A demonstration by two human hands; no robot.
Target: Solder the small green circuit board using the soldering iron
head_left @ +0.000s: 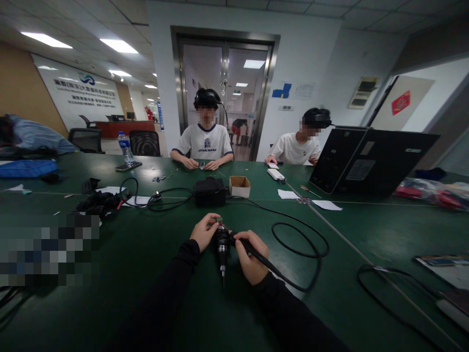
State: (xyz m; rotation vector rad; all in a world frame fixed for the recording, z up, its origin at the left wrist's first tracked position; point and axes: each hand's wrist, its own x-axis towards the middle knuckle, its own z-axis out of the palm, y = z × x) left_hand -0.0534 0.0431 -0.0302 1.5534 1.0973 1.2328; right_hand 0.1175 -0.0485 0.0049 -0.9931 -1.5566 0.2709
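A black electric screwdriver point(222, 242) lies in front of me, its thin metal bit pointing towards me. At its far end my left hand point(205, 232) is closed in a pinch on a small green piece that looks like a circuit board point(219, 220). My right hand point(252, 255) is closed around a thick black cable point(273, 268), its thumb and fingers close beside the screwdriver's body. The cable's front end reaches the screwdriver's rear, but the exact join is too small to make out.
Beyond my hands stand a black power box point(210, 192) and an open cardboard box point(239, 187). Cable loops curl on the right of the green table point(351, 303). Two people sit opposite; a large black case point(366, 161) stands at right, a water bottle point(125, 147) far left.
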